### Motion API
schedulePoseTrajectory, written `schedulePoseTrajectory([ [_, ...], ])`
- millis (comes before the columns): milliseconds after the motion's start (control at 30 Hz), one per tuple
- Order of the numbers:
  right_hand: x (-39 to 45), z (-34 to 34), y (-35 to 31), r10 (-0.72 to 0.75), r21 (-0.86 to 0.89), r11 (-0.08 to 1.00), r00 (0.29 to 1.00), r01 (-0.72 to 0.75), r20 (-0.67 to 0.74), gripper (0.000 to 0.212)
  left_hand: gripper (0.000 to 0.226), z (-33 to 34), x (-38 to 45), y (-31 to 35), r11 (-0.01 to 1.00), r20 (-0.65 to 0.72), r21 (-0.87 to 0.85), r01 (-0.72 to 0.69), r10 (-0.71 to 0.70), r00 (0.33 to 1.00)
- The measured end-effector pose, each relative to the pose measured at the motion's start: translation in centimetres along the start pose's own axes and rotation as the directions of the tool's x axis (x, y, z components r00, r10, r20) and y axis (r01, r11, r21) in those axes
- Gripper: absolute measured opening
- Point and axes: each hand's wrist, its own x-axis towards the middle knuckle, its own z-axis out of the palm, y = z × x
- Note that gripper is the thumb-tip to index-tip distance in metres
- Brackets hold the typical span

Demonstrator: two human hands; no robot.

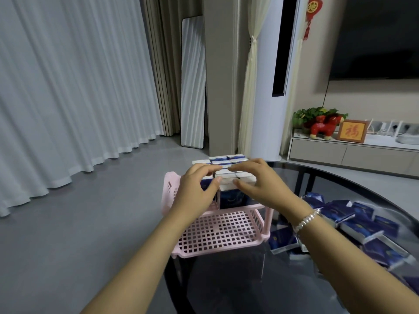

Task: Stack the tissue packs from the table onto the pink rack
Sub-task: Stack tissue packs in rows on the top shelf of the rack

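A pink plastic rack (217,232) with a grid shelf stands on the near left edge of a dark glass table (317,279). Several blue and white tissue packs (226,162) stand stacked in rows at the rack's far half. My left hand (197,189) and my right hand (258,180) both reach over the stack, fingers curled onto the tops of the front packs, thumbs pressed against their near faces. The packs under my fingers are partly hidden. A loose heap of blue tissue packs (353,225) lies on the table to the right of the rack.
The near half of the rack's grid shelf holds nothing. Grey floor and white curtains (68,87) fill the left. A mirror (192,82), a tall white air conditioner (272,75) and a low cabinet (351,152) with ornaments stand behind the table.
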Motion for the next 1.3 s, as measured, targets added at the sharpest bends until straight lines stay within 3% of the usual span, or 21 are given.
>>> schedulePoseTrajectory([
  [167,-5.7,-1.8,1.6,0.103,-0.031,0.994,0.988,-0.108,-0.112,0.029,0.021,2.9,-2.7,3.0,0.996,0.017,-0.081,-0.041,0.042,0.999],
  [333,-11.2,-2.0,4.4,0.249,-0.042,0.966,0.96,-0.256,-0.127,0.03,0.019,7.6,-4.9,3.6,0.991,0.138,-0.124,0.046,-0.029,0.99],
  [567,-16.2,-0.1,9.6,0.523,0.005,0.849,0.838,-0.529,-0.156,0.029,0.023,14.6,-6.6,1.7,0.968,0.307,-0.083,0.237,-0.201,0.93],
  [700,-17.1,0.5,11.6,0.598,-0.014,0.787,0.767,-0.617,-0.233,0.036,0.032,18.2,-6.4,0.1,0.946,0.377,-0.02,0.325,-0.293,0.879],
  [833,-16.4,0.4,12.7,0.594,-0.072,0.761,0.737,-0.644,-0.321,0.043,0.042,20.6,-5.8,-0.8,0.952,0.425,0.03,0.305,-0.288,0.858],
  [1033,-14.4,0.1,13.5,0.581,-0.287,0.71,0.765,-0.643,-0.278,0.053,0.054,22.2,-4.7,-1.4,0.96,0.491,0.115,0.256,-0.279,0.825],
  [1167,-13.0,-0.4,13.8,0.539,-0.471,0.691,0.825,-0.548,-0.169,0.057,0.056,21.9,-5.1,-1.1,0.964,0.517,0.166,0.21,-0.266,0.813],
  [1300,-11.5,-1.6,14.2,0.545,-0.499,0.726,0.839,-0.473,-0.003,0.059,0.06,21.1,-5.6,-0.1,0.955,0.529,0.2,0.218,-0.292,0.797],
])
